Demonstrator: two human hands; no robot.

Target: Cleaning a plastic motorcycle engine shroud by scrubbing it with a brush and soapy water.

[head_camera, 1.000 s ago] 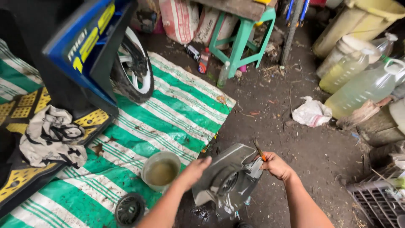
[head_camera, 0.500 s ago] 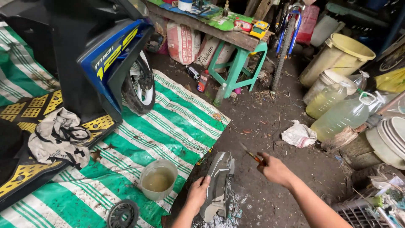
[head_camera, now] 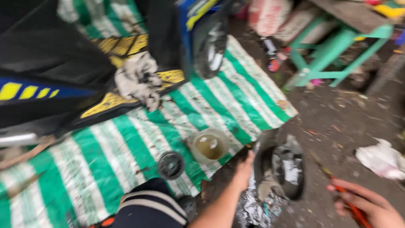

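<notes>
My left hand (head_camera: 243,171) rests against the left edge of a grey metal engine cover (head_camera: 282,171) that lies on the dirt ground next to the tarp. My right hand (head_camera: 369,204), at the lower right, is closed around a thin orange-handled tool (head_camera: 353,207) whose tip points up and left toward the cover. The whole view is blurred by motion. My knee in dark striped shorts (head_camera: 149,209) shows at the bottom.
A green-and-white striped tarp (head_camera: 126,147) carries a small bowl of murky liquid (head_camera: 209,145), a black round part (head_camera: 171,165) and a dirty rag (head_camera: 139,80). A blue-and-black scooter (head_camera: 63,63) stands at upper left. A green stool (head_camera: 337,55) and crumpled white plastic (head_camera: 382,158) lie right.
The view has swung left and down. My left hand has slid from on top of the engine cover to its left edge, and the cover now lies lower on the ground.
</notes>
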